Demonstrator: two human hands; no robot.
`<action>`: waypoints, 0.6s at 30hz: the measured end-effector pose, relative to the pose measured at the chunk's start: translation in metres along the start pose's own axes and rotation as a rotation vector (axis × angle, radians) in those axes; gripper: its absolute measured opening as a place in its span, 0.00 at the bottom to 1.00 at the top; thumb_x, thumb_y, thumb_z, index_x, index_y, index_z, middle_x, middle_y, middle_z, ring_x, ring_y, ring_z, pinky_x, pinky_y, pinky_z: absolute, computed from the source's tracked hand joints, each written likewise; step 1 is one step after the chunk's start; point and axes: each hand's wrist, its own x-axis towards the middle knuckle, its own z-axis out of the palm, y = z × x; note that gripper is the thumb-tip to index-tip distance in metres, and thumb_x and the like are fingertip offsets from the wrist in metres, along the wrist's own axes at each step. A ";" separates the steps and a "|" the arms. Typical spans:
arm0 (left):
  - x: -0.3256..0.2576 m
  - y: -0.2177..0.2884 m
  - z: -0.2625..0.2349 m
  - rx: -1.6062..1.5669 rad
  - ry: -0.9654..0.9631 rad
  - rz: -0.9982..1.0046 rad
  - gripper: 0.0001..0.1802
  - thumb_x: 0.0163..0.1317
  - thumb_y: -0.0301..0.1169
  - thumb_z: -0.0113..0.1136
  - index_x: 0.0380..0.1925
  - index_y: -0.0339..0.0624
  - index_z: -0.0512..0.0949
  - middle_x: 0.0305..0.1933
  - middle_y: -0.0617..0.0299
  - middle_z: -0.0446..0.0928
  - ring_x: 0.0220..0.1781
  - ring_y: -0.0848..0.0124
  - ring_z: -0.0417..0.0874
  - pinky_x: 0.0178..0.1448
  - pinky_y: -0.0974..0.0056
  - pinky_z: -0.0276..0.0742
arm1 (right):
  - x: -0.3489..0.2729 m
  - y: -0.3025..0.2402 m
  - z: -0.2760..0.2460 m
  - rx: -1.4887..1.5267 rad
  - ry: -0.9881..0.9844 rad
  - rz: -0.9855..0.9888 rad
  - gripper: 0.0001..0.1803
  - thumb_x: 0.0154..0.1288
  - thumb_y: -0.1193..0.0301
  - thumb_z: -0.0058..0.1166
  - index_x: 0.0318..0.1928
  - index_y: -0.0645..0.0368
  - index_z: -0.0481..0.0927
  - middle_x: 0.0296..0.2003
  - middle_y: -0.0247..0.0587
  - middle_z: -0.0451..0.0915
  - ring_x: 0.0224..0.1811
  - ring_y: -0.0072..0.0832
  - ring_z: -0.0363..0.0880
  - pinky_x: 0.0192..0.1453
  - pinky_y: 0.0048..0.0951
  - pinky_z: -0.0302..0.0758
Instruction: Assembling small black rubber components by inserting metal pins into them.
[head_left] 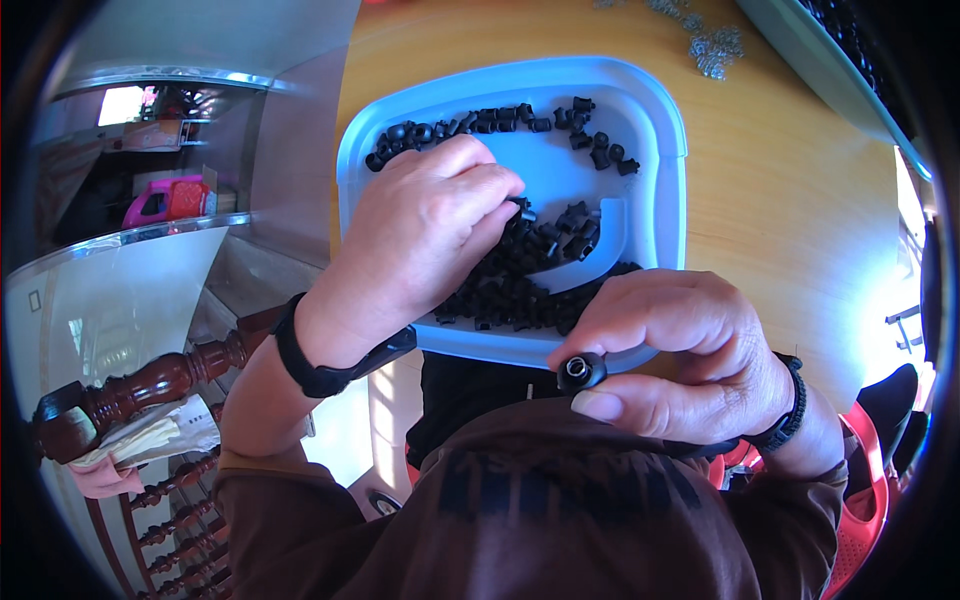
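Observation:
Over the light blue plastic tub (683,200), my left hand (430,215) is closed in a pinch. Small black pieces (522,215) lie right at its fingertips, and what the fingers hold is hidden. My right hand (690,345), in front of the tub's near right corner, grips a small black cylindrical part (582,372) between thumb and forefinger. Its open end faces up and shows a shiny metal ring inside. Many similar black parts (500,298) are heaped in the near half of the tub. Others (500,120) lie along its far wall.
The tub sits on a wooden table (780,180). A pile of small silvery metal pieces (715,50) lies at the back right. Beside it, a pale tray (840,75) holds dark items. A turned wooden railing (140,385) stands at left, a red plastic chair (870,490) at right.

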 end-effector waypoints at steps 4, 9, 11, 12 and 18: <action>0.007 0.002 0.003 0.077 -0.033 0.006 0.11 0.46 0.23 0.65 0.31 0.42 0.77 0.33 0.59 0.75 0.34 0.60 0.78 0.37 0.61 0.73 | 0.000 0.000 -0.003 -0.053 0.016 -0.025 0.10 0.52 0.79 0.61 0.37 0.67 0.80 0.32 0.47 0.82 0.31 0.36 0.80 0.36 0.31 0.73; 0.008 -0.002 0.008 0.053 0.023 0.053 0.11 0.46 0.22 0.63 0.31 0.41 0.76 0.33 0.60 0.75 0.30 0.64 0.77 0.32 0.64 0.72 | 0.000 -0.003 -0.004 -0.077 0.019 -0.033 0.10 0.52 0.79 0.61 0.37 0.66 0.80 0.32 0.47 0.82 0.33 0.36 0.80 0.37 0.31 0.74; 0.006 0.001 0.002 -0.034 0.038 -0.019 0.10 0.47 0.20 0.62 0.32 0.41 0.75 0.33 0.61 0.76 0.28 0.69 0.77 0.30 0.68 0.71 | 0.001 -0.005 -0.005 -0.106 0.012 -0.046 0.10 0.52 0.79 0.61 0.37 0.66 0.80 0.33 0.46 0.82 0.33 0.35 0.80 0.38 0.30 0.74; 0.005 0.004 -0.002 -0.123 0.054 -0.091 0.10 0.49 0.18 0.61 0.32 0.40 0.75 0.34 0.62 0.76 0.26 0.74 0.77 0.28 0.71 0.70 | 0.001 -0.005 -0.005 -0.110 0.032 -0.043 0.10 0.52 0.79 0.61 0.37 0.66 0.80 0.33 0.46 0.82 0.34 0.35 0.80 0.38 0.30 0.73; -0.009 0.030 -0.028 -0.641 -0.069 -0.295 0.12 0.51 0.13 0.58 0.36 0.35 0.71 0.38 0.58 0.77 0.30 0.82 0.75 0.31 0.77 0.69 | 0.000 -0.009 -0.009 -0.166 0.045 -0.006 0.10 0.53 0.78 0.60 0.37 0.66 0.80 0.33 0.44 0.81 0.34 0.33 0.79 0.39 0.29 0.73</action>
